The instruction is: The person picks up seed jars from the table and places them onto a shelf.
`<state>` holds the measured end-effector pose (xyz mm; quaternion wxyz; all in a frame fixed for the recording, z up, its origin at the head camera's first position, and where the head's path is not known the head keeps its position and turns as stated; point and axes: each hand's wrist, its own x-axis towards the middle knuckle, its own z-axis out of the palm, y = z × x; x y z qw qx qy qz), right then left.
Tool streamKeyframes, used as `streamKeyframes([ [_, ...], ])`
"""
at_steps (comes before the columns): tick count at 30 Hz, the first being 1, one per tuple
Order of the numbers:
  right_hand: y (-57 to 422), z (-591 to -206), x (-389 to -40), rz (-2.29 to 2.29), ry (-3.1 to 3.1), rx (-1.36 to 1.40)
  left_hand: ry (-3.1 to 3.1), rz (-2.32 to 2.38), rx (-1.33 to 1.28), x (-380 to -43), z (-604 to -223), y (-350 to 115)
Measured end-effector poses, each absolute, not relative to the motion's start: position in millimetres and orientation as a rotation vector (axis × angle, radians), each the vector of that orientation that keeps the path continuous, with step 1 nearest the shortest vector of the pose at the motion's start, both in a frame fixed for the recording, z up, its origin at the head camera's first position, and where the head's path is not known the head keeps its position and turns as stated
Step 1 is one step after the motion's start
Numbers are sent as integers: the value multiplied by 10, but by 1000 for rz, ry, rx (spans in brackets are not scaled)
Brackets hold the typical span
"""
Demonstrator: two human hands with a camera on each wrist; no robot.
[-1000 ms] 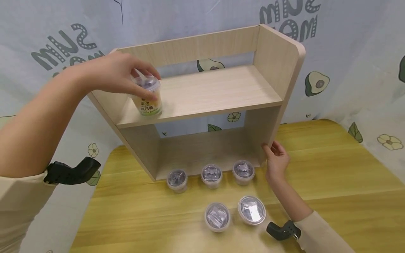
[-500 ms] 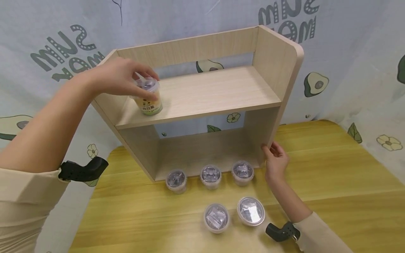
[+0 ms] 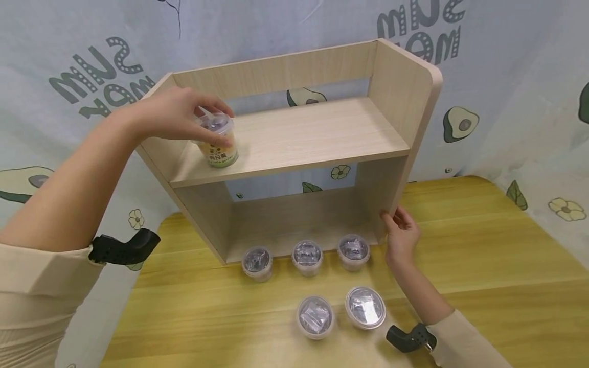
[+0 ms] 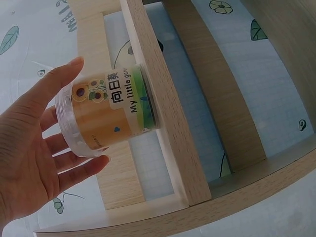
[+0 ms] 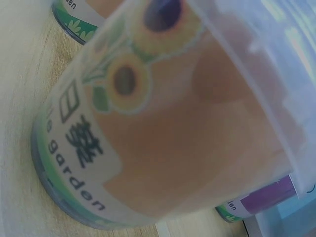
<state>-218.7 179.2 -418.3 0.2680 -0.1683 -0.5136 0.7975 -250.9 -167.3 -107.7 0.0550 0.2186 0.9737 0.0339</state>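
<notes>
My left hand (image 3: 177, 113) holds a clear lidded plastic cup (image 3: 222, 155) with a sunflower label, thumb on the near side and fingers around the far side near the lid. The cup is upright at the left end of the upper board of a pale wooden shelf (image 3: 299, 128), its base right at the board's front edge in the left wrist view. Low on the shelf's right side panel (image 3: 391, 179), my right hand (image 3: 401, 239) grips the front edge between thumb and fingers. Its wrist view is filled by another sunflower cup (image 5: 163, 133), and the hand is hidden there.
Three lidded cups (image 3: 307, 257) stand in a row along the shelf's lower front. Nearer are a cup with a packet under its lid (image 3: 315, 317) and a wider-looking one (image 3: 365, 307). All stand on a yellow wood-grain table (image 3: 483, 255), with a printed curtain (image 3: 276, 25) behind.
My left forearm and elbow have shifted slightly to the right, while the left hand and its cup stay in nearly the same spot. The right hand keeps its grip on the panel.
</notes>
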Motion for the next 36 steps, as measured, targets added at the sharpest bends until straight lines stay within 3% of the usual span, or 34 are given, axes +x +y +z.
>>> streamKeyframes([
  [9, 1793, -4188, -2183, 2149, -1398, -476, 3000, 172, 699, -2484, -1064, -1671],
  [36, 1784, -4151, -2165, 2180, -1356, -475, 3182, 341, 1282, -2155, -1022, -1468],
])
